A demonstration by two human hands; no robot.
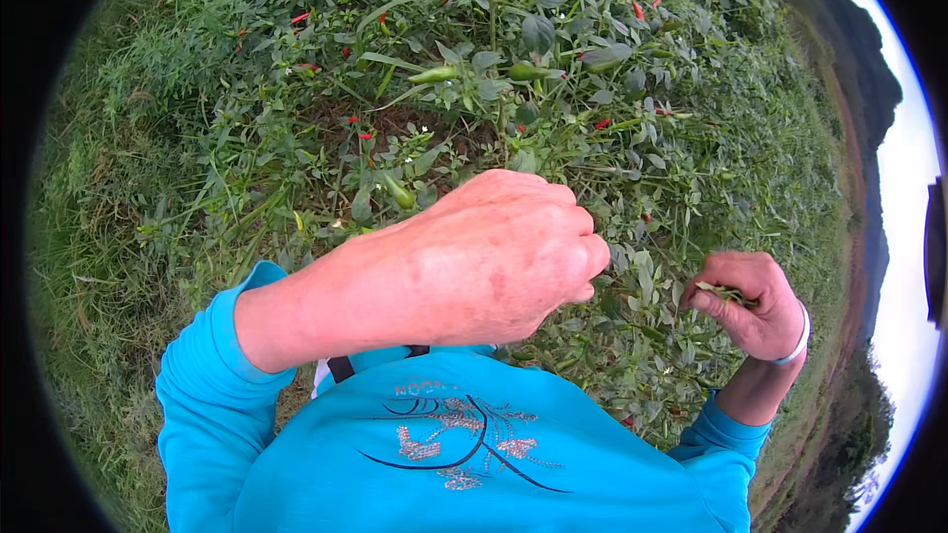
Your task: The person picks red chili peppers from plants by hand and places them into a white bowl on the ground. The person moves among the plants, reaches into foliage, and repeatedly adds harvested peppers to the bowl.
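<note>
My left hand (504, 266) is curled into a fist in the centre, back upward, above chest level over the pepper plants; whatever its fingers hold, if anything, is hidden. My right hand (741, 301) is at the right, fingers closed on a small bit of green leaves (729, 292). Pepper plants with green pods (434, 74) and red pods (637, 10) fill the ground beyond my hands. A plump green pepper (400, 192) hangs just above my left forearm.
Grass and weeds (99, 227) grow densely on the left. A dirt track (854, 237) runs along the far right, with dark hills (864, 49), trees (859, 434) and pale sky beyond. My blue top (444, 474) fills the lower middle.
</note>
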